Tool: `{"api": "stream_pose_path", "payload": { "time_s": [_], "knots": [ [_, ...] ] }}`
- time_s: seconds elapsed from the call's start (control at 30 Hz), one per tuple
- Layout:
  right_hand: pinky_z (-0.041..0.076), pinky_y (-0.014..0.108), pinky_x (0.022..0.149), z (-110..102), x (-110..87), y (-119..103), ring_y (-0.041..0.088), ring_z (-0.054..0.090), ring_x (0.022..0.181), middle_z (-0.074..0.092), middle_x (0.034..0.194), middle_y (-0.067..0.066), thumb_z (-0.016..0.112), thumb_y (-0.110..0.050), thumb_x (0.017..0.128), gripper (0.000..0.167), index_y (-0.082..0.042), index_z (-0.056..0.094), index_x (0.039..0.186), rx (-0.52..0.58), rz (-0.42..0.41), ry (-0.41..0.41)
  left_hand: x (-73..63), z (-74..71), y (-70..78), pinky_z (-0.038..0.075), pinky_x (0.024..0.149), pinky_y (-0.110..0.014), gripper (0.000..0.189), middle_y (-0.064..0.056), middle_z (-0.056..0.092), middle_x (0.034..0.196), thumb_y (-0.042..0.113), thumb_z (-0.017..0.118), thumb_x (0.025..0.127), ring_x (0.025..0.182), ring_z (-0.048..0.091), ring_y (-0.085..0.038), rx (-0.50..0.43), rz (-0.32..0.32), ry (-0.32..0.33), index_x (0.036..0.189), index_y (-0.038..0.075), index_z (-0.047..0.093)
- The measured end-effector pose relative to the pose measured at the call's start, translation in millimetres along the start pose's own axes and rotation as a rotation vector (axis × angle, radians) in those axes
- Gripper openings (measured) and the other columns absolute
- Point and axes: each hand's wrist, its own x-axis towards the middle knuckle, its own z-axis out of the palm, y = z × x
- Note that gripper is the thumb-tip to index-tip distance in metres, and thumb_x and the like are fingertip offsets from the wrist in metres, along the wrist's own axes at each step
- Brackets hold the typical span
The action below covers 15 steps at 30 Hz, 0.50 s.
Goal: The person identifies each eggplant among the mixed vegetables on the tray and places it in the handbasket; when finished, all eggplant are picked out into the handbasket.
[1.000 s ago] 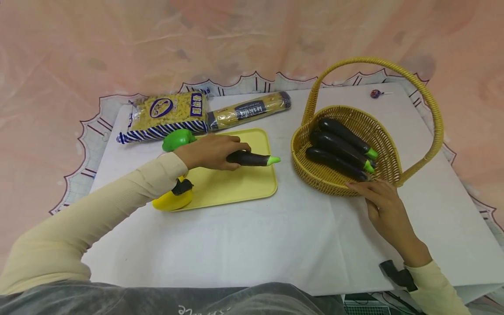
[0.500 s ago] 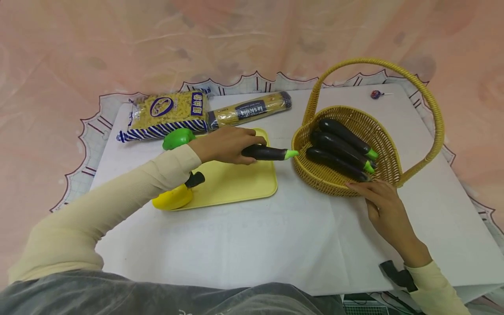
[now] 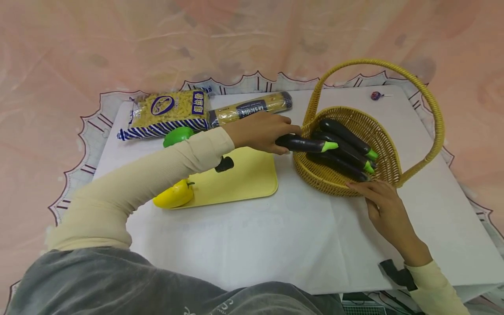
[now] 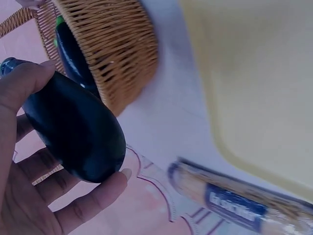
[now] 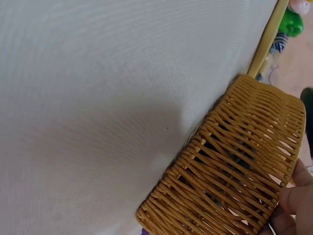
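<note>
My left hand (image 3: 264, 131) grips a dark eggplant (image 3: 301, 143) with a bright green stem end, held over the left rim of the wicker basket (image 3: 315, 186). In the left wrist view, thumb and fingers curl round the eggplant (image 4: 76, 129). Several more eggplants (image 3: 342, 129) lie inside the basket, partly hidden by the held one. My right hand (image 3: 387, 212) pinches the basket's near rim. Seen from the right wrist, the thumb presses the outside of the basket's woven wall (image 5: 220, 171), and some fingers are hidden behind it.
A yellow tray (image 3: 236, 188) lies left of the basket, with a yellow bell pepper (image 3: 175, 194) at its near left corner and a green pepper (image 3: 179, 135) behind the left arm. Beyond are a pasta bag (image 3: 167, 111) and a spaghetti pack (image 3: 252, 107). A lollipop (image 3: 376, 95) lies behind the basket.
My left hand has carried the eggplant rightward from above the tray to the basket's left rim. The right hand and the basket have stayed in place.
</note>
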Motion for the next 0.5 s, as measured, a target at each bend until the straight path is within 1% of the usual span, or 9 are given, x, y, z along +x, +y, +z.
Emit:
{"api": "stream_pose_path", "payload": {
  "time_s": [0.13,0.23,0.3,0.4,0.5],
  "knots": [
    [0.037,0.038,0.089,-0.8,-0.1,0.7,0.033,0.058,0.099,0.070,0.101,0.015,0.061,0.030,0.074,0.054,-0.003,0.072,0.115,-0.003,0.004,0.000,25.1,-6.6,10.0,0.049,0.084,-0.038,0.053,-0.006,0.061,0.124,0.046,0.062,0.093,0.099,0.058,-0.020,0.026,0.029,-0.032,0.139,0.020,0.052],
    [0.037,0.039,0.089,-0.6,0.2,0.8,0.033,0.058,0.098,0.070,0.101,0.015,0.060,0.030,0.074,0.055,-0.004,0.072,0.116,0.002,-0.002,0.002,44.0,-11.7,19.4,0.050,0.089,-0.040,0.057,-0.006,0.057,0.132,0.049,0.059,0.094,0.109,0.058,-0.020,0.087,0.034,-0.068,0.143,0.021,0.047],
    [0.037,0.039,0.088,-0.4,0.6,0.8,0.033,0.057,0.098,0.069,0.100,0.015,0.059,0.030,0.075,0.055,-0.004,0.072,0.116,0.002,-0.002,-0.001,56.1,-14.8,25.3,0.051,0.091,-0.040,0.059,-0.005,0.056,0.135,0.051,0.057,0.095,0.113,0.057,-0.020,0.130,0.037,-0.082,0.145,0.021,0.045],
    [0.037,0.041,0.087,-0.4,1.2,0.6,0.033,0.057,0.098,0.069,0.100,0.015,0.060,0.029,0.075,0.054,-0.004,0.072,0.116,-0.001,0.000,-0.005,73.3,-17.1,32.5,0.051,0.093,-0.040,0.061,-0.004,0.056,0.137,0.052,0.057,0.095,0.116,0.057,-0.020,0.169,0.050,-0.084,0.146,0.021,0.044],
    [0.038,0.043,0.086,-0.4,0.9,1.0,0.033,0.057,0.098,0.069,0.100,0.015,0.062,0.026,0.077,0.050,-0.004,0.072,0.115,0.000,0.004,-0.007,89.0,-17.1,37.5,0.049,0.097,-0.037,0.064,-0.004,0.055,0.139,0.051,0.058,0.094,0.120,0.056,-0.019,0.187,0.065,-0.078,0.148,0.020,0.042]
  ]
}}
